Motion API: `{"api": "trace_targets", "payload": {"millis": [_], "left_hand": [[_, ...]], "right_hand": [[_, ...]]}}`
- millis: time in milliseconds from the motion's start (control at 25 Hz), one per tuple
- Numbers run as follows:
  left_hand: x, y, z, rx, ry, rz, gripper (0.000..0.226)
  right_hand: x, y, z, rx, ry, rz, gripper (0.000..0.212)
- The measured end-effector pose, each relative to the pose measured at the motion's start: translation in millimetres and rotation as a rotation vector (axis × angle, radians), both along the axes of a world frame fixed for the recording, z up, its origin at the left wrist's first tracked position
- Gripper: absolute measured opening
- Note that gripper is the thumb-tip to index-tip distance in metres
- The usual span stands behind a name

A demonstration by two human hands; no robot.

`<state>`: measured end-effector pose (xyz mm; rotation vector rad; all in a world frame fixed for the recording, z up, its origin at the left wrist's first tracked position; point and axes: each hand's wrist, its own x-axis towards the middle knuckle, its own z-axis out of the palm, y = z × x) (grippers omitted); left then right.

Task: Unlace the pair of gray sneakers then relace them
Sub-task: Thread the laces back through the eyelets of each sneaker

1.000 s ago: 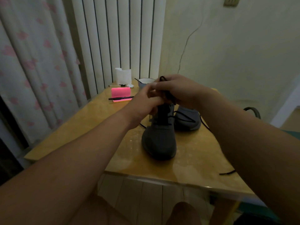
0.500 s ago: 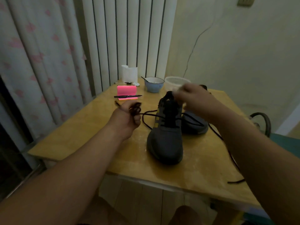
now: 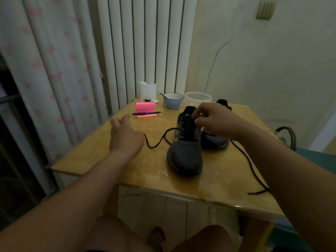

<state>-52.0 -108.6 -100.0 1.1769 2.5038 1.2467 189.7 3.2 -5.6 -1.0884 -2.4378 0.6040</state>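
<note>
Where right hand (image 3: 214, 121) partly hides rear sneaker (image 3: 217, 143), pen (image 3: 146, 113), blue bowl (image 3: 173, 103), tub (image 3: 197, 98) behind

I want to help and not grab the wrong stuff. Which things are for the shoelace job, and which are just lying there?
For the job: near gray sneaker; second gray sneaker behind it; black lace; right hand, pinching the lace at the near sneaker's top; left hand.
Just lying about: pink notepad; pen; blue bowl; clear tub; white holder.

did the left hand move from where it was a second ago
Yes. The left hand has swung left, away from the top of the near sneaker, out toward the black pen.
</note>
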Motion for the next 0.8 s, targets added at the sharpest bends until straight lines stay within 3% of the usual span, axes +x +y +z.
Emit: {"api": "trace_targets", "payload": {"millis": [80,160,240,320,440,560,640,720,800], "left_hand": [[32,4,22,0.183,0.131,-0.303,0.058],[62,19,47,0.161,0.02,-0.678,0.048],[77,33,63,0.105,-0.136,-0.809,0.032],[75,40,64,0.118,-0.142,-0.74,0.017],[64,33,48,0.146,-0.25,-0.617,0.023],[65,29,41,0.193,-0.316,-0.524,0.026],[69,30,41,0.224,-0.338,-0.454,0.026],[70,35,41,0.2,-0.346,-0.455,0.027],[74,40,40,0.131,-0.257,-0.498,0.019]], "right_hand": [[-11,-3,6,-0.02,0.031,0.041,0.013],[-21,-6,13,0.041,0.011,0.085,0.012],[-21,-4,25,0.108,-0.014,0.07,0.014],[-2,3,36,0.096,-0.093,0.048,0.012],[38,17,31,0.206,-0.241,-0.053,0.008],[53,33,20,0.48,-0.072,-0.354,0.019],[55,39,21,0.547,0.012,-0.508,0.029],[58,43,33,0.416,0.038,-0.562,0.045],[53,37,45,0.04,0.3,-0.475,0.048]]}}
